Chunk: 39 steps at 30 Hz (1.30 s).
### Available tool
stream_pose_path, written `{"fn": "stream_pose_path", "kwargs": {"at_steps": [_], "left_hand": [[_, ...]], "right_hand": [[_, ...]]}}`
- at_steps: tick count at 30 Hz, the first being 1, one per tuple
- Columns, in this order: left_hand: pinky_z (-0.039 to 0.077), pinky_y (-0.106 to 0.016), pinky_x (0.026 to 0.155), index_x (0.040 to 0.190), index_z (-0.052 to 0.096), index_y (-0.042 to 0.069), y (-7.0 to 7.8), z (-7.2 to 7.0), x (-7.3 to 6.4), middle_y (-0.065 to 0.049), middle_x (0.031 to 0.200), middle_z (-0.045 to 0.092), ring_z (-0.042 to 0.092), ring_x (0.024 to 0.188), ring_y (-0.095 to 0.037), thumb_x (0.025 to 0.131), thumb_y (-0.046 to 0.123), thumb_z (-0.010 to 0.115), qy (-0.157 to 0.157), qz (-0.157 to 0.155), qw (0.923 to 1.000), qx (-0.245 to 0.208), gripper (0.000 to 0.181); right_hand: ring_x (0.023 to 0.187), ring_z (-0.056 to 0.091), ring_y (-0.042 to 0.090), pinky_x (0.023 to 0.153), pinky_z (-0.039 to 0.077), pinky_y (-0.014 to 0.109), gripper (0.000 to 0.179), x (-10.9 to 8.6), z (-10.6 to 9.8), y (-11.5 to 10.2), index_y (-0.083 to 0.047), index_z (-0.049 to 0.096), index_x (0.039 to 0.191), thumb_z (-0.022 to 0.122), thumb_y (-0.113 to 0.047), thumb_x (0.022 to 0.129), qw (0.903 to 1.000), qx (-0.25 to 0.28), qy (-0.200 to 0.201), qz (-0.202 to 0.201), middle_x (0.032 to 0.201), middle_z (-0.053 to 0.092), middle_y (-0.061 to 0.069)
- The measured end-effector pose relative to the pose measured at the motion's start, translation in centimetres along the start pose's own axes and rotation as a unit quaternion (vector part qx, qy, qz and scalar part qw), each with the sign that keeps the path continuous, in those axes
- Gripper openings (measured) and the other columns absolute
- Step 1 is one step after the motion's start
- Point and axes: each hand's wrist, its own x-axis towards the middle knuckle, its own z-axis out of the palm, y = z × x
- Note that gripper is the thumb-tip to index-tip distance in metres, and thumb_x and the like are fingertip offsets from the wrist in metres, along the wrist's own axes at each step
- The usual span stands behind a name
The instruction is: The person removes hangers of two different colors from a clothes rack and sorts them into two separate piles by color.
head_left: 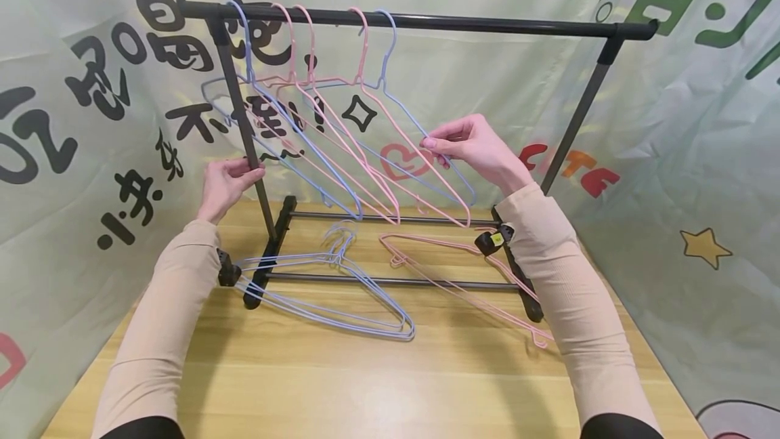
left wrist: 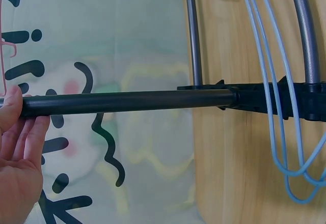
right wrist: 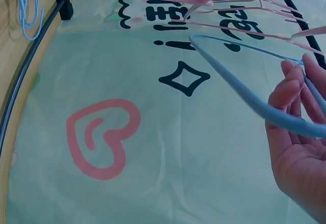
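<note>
Right sleeve [head_left: 575, 310] partly hides loose pink hangers [head_left: 472, 299] by the black rack [head_left: 487, 23].

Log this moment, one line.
left hand: grips rack post; right hand: pinches blue hanger on rail; also hung: pink hangers; below: more blue hangers

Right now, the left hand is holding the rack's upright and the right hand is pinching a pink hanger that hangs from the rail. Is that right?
Not quite: the hanger in the right hand is blue, as the right wrist view shows. It does hang from the rail, and the left hand is holding the upright.
</note>
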Motion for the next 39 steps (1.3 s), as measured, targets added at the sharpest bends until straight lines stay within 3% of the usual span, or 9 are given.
{"fn": "stream_pose_path", "kwargs": {"at_steps": [6, 10, 12, 18, 20, 25, 27, 35, 39], "left_hand": [[0.042, -0.01, 0.079, 0.118, 0.071, -0.004, 0.1, -0.1, 0.0, 0.011, 0.099, 0.077, 0.058, 0.077, 0.021, 0.092, 0.028, 0.075, -0.004, 0.001, 1.0, 0.005, 0.042], [0.042, -0.009, 0.078, 0.117, 0.071, -0.005, 0.0, 0.0, 0.0, 0.027, 0.087, 0.074, 0.058, 0.076, 0.021, 0.092, 0.025, 0.076, -0.002, -0.001, 1.0, -0.001, 0.04], [0.042, -0.009, 0.078, 0.118, 0.071, -0.006, 0.0, 0.0, 0.0, 0.028, 0.086, 0.074, 0.058, 0.076, 0.021, 0.092, 0.025, 0.076, -0.002, -0.003, 1.0, -0.003, 0.041], [0.042, -0.011, 0.078, 0.119, 0.071, -0.005, 0.1, -0.1, -0.1, 0.001, 0.106, 0.076, 0.058, 0.075, 0.02, 0.092, 0.024, 0.075, -0.006, -0.001, 1.0, 0.003, 0.039], [0.043, -0.01, 0.077, 0.119, 0.071, -0.005, 0.1, -0.1, -0.1, 0.003, 0.104, 0.077, 0.058, 0.075, 0.02, 0.092, 0.023, 0.075, -0.005, -0.001, 1.0, 0.002, 0.04], [0.043, -0.01, 0.077, 0.118, 0.071, -0.005, 0.1, 0.0, -0.1, 0.03, 0.085, 0.072, 0.059, 0.076, 0.02, 0.092, 0.027, 0.075, 0.0, -0.002, 1.0, 0.0, 0.042], [0.043, -0.01, 0.077, 0.118, 0.071, -0.004, 0.1, 0.1, -0.1, 0.035, 0.081, 0.068, 0.059, 0.076, 0.021, 0.092, 0.028, 0.076, 0.001, -0.002, 1.0, -0.001, 0.042], [0.043, -0.01, 0.077, 0.118, 0.072, -0.004, 0.0, 0.1, 0.0, 0.028, 0.087, 0.073, 0.059, 0.076, 0.021, 0.091, 0.029, 0.076, 0.001, -0.001, 1.0, 0.001, 0.043], [0.043, -0.011, 0.077, 0.117, 0.072, -0.004, 0.0, 0.0, 0.0, 0.03, 0.086, 0.072, 0.059, 0.077, 0.02, 0.091, 0.029, 0.076, 0.002, 0.0, 1.0, 0.005, 0.042]], "right_hand": [[0.055, 0.055, 0.01, 0.055, 0.046, 0.023, 0.008, 0.2, -0.1, 0.1, -0.007, 0.08, 0.09, 0.072, -0.005, 0.091, 0.9998, 0.0, 0.017, 0.008, 0.07, 0.074, -0.004], [0.055, 0.06, 0.01, 0.055, 0.049, 0.023, 0.011, 0.2, 0.0, 0.1, -0.011, 0.081, 0.086, 0.074, -0.003, 0.089, 0.999, -0.01, 0.042, 0.01, 0.071, 0.076, -0.004], [0.055, 0.061, 0.011, 0.055, 0.049, 0.023, 0.011, 0.3, 0.0, 0.1, -0.01, 0.081, 0.085, 0.074, -0.002, 0.089, 0.9985, -0.014, 0.052, 0.007, 0.07, 0.076, -0.004], [0.053, 0.06, 0.012, 0.048, 0.043, 0.024, 0.008, 0.2, 0.0, -0.2, -0.006, 0.081, 0.084, 0.075, -0.002, 0.088, 0.9974, -0.018, 0.068, -0.009, 0.066, 0.073, -0.003], [0.052, 0.058, 0.012, 0.047, 0.041, 0.024, 0.007, 0.1, -0.1, -0.3, -0.004, 0.08, 0.085, 0.075, -0.003, 0.088, 0.9973, -0.015, 0.071, -0.015, 0.065, 0.072, -0.003], [0.049, 0.055, 0.012, 0.046, 0.039, 0.025, 0.006, -0.3, -0.4, -0.6, -0.001, 0.079, 0.086, 0.075, -0.004, 0.088, 0.9965, -0.008, 0.077, -0.031, 0.064, 0.072, -0.003], [0.049, 0.055, 0.012, 0.046, 0.038, 0.025, 0.006, -0.3, -0.5, -0.7, 0.0, 0.079, 0.086, 0.076, -0.004, 0.088, 0.9962, -0.002, 0.079, -0.037, 0.064, 0.072, -0.002], [0.049, 0.056, 0.011, 0.045, 0.039, 0.023, 0.005, -0.8, -0.8, -1.2, 0.003, 0.079, 0.086, 0.078, -0.002, 0.085, 0.9941, 0.031, 0.084, -0.061, 0.064, 0.073, 0.0], [0.049, 0.057, 0.012, 0.046, 0.04, 0.024, 0.005, -1.2, -1.0, -1.4, 0.003, 0.079, 0.086, 0.078, -0.002, 0.085, 0.9935, 0.036, 0.084, -0.069, 0.064, 0.073, 0.0]]}}
